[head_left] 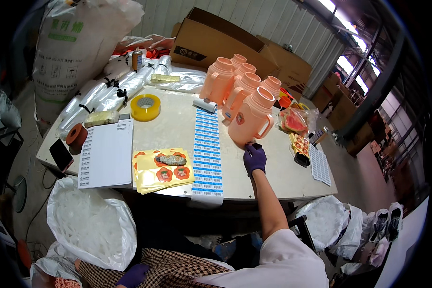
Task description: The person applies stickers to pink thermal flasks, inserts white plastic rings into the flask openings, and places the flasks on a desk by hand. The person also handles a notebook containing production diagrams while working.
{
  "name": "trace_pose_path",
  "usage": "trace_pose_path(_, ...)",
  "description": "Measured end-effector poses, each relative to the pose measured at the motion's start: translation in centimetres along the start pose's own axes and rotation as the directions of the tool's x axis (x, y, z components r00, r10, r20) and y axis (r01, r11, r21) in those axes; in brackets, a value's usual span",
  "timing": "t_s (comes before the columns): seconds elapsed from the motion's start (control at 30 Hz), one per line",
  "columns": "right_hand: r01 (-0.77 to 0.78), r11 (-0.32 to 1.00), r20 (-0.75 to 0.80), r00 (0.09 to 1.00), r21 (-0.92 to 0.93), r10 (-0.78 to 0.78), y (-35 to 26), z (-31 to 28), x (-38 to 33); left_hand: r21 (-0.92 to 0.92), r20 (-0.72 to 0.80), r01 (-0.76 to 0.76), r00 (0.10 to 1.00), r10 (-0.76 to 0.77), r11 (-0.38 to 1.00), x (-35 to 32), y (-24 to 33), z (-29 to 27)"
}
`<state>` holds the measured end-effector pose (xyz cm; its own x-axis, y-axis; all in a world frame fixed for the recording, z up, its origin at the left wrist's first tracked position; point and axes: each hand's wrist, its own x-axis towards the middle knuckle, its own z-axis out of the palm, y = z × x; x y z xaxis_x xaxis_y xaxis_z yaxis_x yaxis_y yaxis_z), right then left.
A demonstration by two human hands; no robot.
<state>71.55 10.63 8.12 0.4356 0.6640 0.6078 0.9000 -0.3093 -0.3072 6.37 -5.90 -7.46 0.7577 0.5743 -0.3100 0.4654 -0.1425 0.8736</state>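
On the table (237, 175), the front peach flask (249, 117) is standing to the right of the blue label strip (207, 153), its long axis running upright and its looped handle facing away from the strip. The right hand (255, 161), gloved in purple, is resting low at the flask's foot, also right of the strip — so the flask is rising directly beyond and above the fingers. These are bending toward the base and seemingly touching it; whether they are pinching anything, one cannot tell. The right forearm is slanting up and leftward from the bare elbow, nearly straight. The left hand (135, 274) is lying farther off, on the lap, below and left of the strip — its fingers are too hidden to judge. Yellow sticker sheets (146, 176) are lying just left of the strip.
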Motion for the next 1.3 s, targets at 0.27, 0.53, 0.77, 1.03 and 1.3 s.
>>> trace_pose_path(0.27, 0.031, 0.999, -0.013, 0.999, -0.01, -0.031, -0.7, 1.2, 0.3, -0.342, -0.058, 0.32, 0.931, -0.36, 0.883, 1.9, -3.5, 0.4)
trace_pose_path(0.53, 0.029, 0.999, -0.013, 0.999, -0.033, -0.029, -0.3, 0.7, 0.2, -0.149, -0.103, 0.351, 0.924, -0.367, 0.925, 3.6, -5.3, -1.5)
trace_pose_path(0.77, -0.005, 1.0, 0.003, 1.0, 0.0, 0.005, -0.4, 0.5, 0.0, -0.184, -0.108, 0.364, 0.916, -0.387, 0.913, 2.8, -3.9, -2.6)
trace_pose_path(1.03, 0.023, 0.995, -0.068, 0.997, -0.095, -0.029, 3.2, 2.4, 0.2, -0.191, -0.158, 0.359, 0.907, -0.39, 0.913, 5.8, -2.2, -3.1)
trace_pose_path(1.3, -0.054, 0.997, 0.023, 0.998, -0.054, 0.056, -0.6, 0.3, -0.1, -0.177, -0.173, 0.459, 0.856, -0.486, 0.871, 8.2, 0.4, -4.7)
